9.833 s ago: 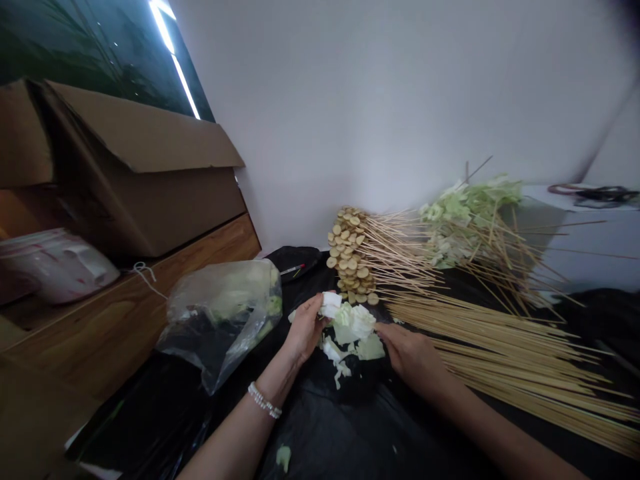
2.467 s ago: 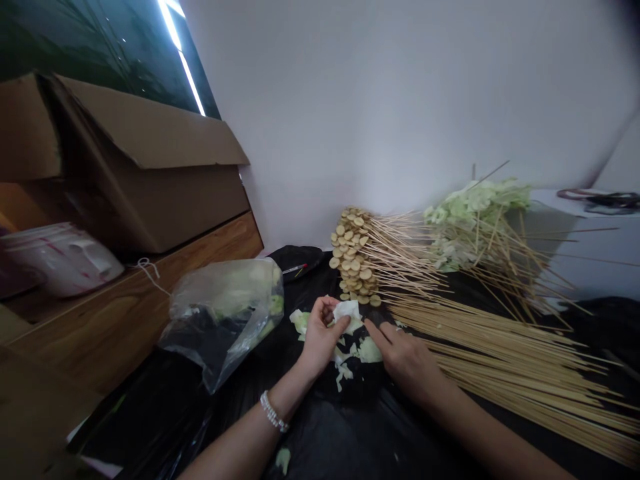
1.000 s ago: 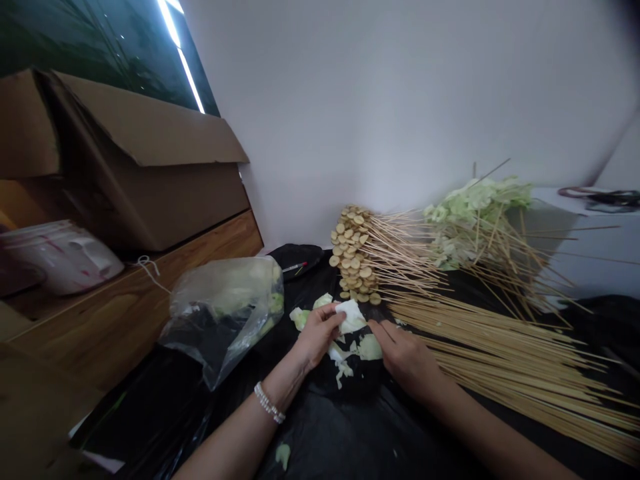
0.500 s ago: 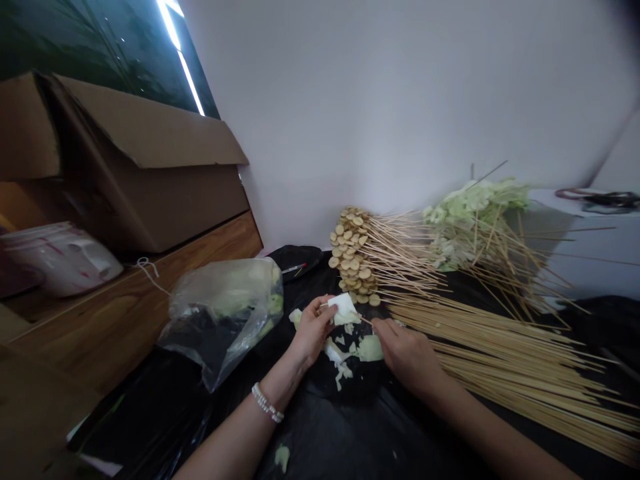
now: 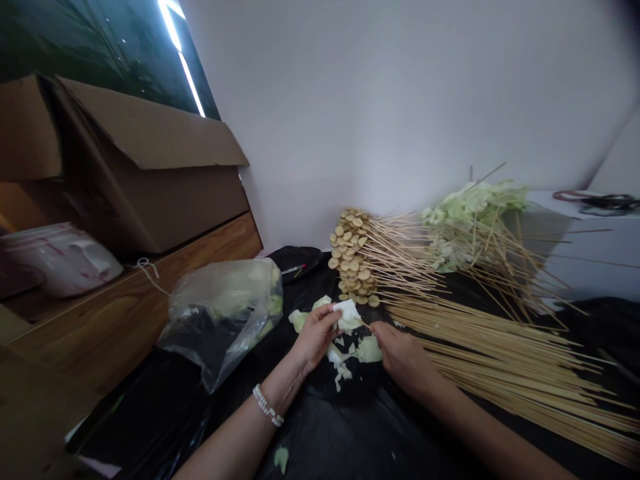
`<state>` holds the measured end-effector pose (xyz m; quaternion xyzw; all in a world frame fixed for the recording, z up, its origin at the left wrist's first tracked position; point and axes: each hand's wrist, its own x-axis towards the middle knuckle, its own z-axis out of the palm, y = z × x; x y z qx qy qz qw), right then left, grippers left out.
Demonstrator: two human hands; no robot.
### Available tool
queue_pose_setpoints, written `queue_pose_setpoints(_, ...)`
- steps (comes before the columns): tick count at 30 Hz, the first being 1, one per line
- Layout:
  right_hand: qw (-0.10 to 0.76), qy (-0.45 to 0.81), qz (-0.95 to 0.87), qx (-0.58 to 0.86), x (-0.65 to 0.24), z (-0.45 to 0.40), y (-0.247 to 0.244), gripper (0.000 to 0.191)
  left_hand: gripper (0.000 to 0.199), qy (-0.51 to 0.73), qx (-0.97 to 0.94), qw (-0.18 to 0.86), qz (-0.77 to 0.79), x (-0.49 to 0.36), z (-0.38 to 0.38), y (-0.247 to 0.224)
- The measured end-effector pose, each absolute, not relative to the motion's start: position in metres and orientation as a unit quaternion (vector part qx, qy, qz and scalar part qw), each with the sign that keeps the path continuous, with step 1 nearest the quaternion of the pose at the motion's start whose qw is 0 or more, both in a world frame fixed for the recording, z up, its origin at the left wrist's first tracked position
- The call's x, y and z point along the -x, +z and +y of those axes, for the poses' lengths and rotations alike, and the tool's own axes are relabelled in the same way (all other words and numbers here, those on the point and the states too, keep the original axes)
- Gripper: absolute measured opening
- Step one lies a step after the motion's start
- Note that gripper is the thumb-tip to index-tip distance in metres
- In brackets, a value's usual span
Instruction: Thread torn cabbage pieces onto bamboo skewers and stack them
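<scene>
My left hand [image 5: 315, 335], a beaded bracelet on its wrist, pinches a pale cabbage leaf piece [image 5: 349, 315] between thumb and fingers. From the right, my right hand [image 5: 404, 350] grips a thin wooden skewer [image 5: 366, 325], whose visible end meets the leaf's right edge. How far it runs through the leaf is hidden. Below the hands, a larger cabbage piece [image 5: 369, 349] and torn scraps [image 5: 343, 373] lie on black plastic. More cabbage [image 5: 299, 321] shows just left of my left hand.
Skewered round slices [image 5: 350, 257] are stacked against the wall. Loose skewers [image 5: 500, 360] spread across the right, below a heap of skewered cabbage [image 5: 475, 207]. At left are a clear plastic bag [image 5: 220, 300] with cabbage, a cardboard box [image 5: 165, 200] and a white container [image 5: 65, 260].
The leaf piece has shifted slightly right and down, with my left hand following. My right hand has moved slightly downward. Another cabbage piece now shows behind my left fingers.
</scene>
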<state>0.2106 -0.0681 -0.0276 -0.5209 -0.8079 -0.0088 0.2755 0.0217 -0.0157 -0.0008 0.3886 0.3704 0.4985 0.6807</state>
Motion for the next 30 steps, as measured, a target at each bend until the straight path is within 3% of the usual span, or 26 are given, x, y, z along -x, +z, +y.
queue_pose_setpoints(16, 0.292, -0.039, -0.812, 0.504, -0.212, -0.066, -0.028, 0.022, 0.033, 0.530, -0.460, 0.587, 0.404, -0.021, -0.016, 0.004)
queue_pose_setpoints(30, 0.293, -0.082, -0.808, 0.505, -0.214, -0.068, -0.028, 0.026, 0.032, 0.494, -0.502, 0.585, 0.402, -0.019, -0.015, 0.006)
